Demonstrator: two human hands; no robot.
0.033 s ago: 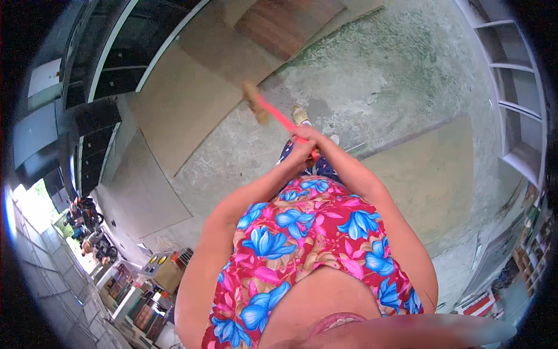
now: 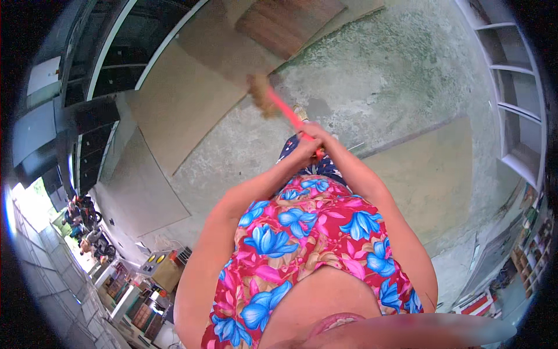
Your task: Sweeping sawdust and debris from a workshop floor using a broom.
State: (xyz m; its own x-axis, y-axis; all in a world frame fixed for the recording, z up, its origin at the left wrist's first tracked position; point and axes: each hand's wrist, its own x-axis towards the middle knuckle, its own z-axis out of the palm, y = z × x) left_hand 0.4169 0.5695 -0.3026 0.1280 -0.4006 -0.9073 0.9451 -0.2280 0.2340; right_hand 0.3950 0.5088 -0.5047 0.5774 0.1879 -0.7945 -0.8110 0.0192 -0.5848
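Note:
Both hands are wrapped round the red handle of a broom [image 2: 283, 107] in front of my waist. My right hand [image 2: 313, 131] grips it a little farther out, nearer the bristles. Close behind it, my left hand [image 2: 310, 149] is closed near the handle's end, and the two hands touch or overlap. The handle slants away to the far left. Its brown bristle head [image 2: 261, 96], blurred by motion, is over the floor beside the edge of a flat brown sheet [image 2: 192, 102]. A shoe [image 2: 300, 111] of mine shows just right of the handle.
The floor is grey concrete [image 2: 372, 75]. A reddish-brown board [image 2: 288, 23] lies at the far side, and another flat sheet [image 2: 424, 174] lies to the right. Dark cabinets [image 2: 128, 46] line the left, white shelving [image 2: 517, 87] the right. Motorbikes [image 2: 96, 232] stand by the left doorway.
The broom has shifted slightly to the right, its bristle head swinging right. Both hands moved a little right with it and keep their grip.

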